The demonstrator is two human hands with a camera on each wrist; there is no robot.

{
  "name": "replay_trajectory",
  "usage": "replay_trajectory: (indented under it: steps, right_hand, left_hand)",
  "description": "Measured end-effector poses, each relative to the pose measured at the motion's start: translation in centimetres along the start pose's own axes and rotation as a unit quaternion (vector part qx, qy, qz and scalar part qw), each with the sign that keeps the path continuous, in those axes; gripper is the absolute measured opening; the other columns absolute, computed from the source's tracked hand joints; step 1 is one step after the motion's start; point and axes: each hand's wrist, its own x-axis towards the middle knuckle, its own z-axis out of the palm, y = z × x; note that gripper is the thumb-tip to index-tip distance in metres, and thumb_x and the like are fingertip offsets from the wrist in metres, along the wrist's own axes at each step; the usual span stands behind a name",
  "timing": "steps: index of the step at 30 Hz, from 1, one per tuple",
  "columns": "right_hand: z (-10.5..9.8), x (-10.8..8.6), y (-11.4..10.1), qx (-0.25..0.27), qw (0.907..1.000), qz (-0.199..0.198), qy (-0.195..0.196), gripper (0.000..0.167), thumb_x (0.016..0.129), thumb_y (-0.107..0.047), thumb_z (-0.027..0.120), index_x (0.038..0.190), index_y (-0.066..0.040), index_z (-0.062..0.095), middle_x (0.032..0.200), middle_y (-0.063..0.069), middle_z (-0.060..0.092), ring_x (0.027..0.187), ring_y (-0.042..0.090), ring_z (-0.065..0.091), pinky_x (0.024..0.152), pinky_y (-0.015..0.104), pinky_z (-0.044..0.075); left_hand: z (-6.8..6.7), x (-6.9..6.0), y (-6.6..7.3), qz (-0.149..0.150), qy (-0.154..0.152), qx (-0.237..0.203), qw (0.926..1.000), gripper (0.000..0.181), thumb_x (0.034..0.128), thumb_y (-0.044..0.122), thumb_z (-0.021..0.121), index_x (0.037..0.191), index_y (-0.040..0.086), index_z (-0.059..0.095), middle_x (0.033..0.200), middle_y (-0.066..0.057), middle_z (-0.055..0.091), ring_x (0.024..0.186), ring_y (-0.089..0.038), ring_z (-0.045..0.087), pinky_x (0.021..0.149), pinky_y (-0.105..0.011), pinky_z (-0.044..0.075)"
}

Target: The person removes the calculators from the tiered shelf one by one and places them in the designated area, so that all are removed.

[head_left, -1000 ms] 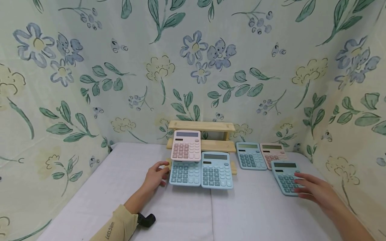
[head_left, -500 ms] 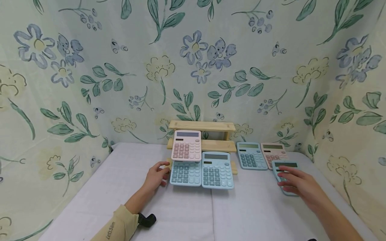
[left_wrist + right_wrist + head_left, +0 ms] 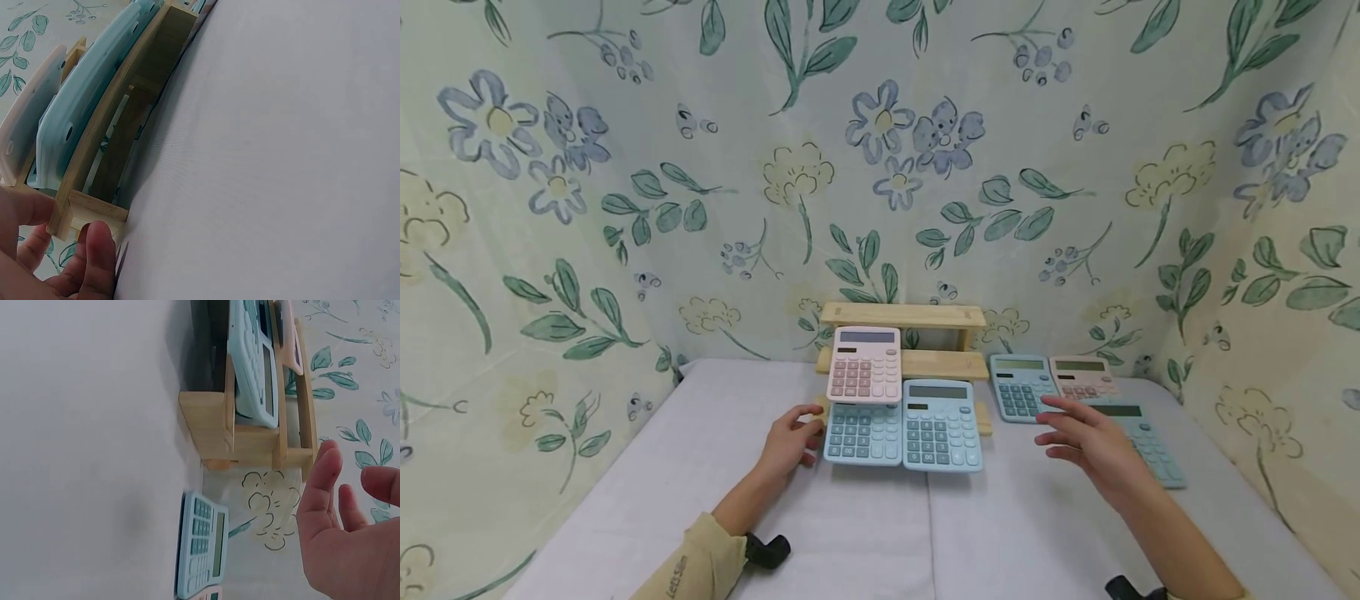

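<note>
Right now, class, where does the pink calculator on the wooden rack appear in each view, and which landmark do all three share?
Head: just below the picture's centre, the pink calculator faces the camera.
Left wrist: at the left edge, seen from the side.
Right wrist: at the top edge, right of centre, partly cut off.
Shared landmark: the wooden rack.

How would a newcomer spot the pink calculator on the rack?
Find the wooden rack before the flowered cloth. On its left side, the pink calculator sits above a blue calculator, partly covering it in the head view. It is the rack's only pink one; the other pink calculator is off to the right.
</note>
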Motion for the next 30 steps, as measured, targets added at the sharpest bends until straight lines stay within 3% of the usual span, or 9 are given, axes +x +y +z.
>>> replay_trajectory:
  steps: [15, 30]
  right_hand:
    - [6.9, 1.7, -1.5, 0.033, 0.9987, -0.028, -0.027, 0.050, 0.103, -0.021, 0.055, 0.150, -0.008, 0.043, 0.131, 0.019, 0.056, 0.100, 0.024, 0.070, 0.084, 0.028, 0.058]
    - [12.9, 4.1, -2.7, 0.076, 0.9958, -0.023, -0.045, 0.050, 0.100, -0.021, 0.060, 0.148, -0.014, 0.048, 0.136, 0.021, 0.057, 0.100, 0.026, 0.071, 0.080, 0.031, 0.059]
  left_hand:
    - [-0.2, 0.0, -0.4, 0.005, -0.002, 0.000, 1.0000, 0.033, 0.0965, 0.026, 0.062, 0.129, 0.018, 0.062, 0.107, -0.012, 0.068, 0.078, -0.021, 0.062, 0.058, -0.030, 0.054]
    - [-0.2, 0.0, 0.1, 0.004, -0.004, 0.000, 1.0000, 0.032, 0.0962, 0.025, 0.062, 0.127, 0.017, 0.063, 0.105, -0.011, 0.068, 0.079, -0.021, 0.061, 0.056, -0.030, 0.054]
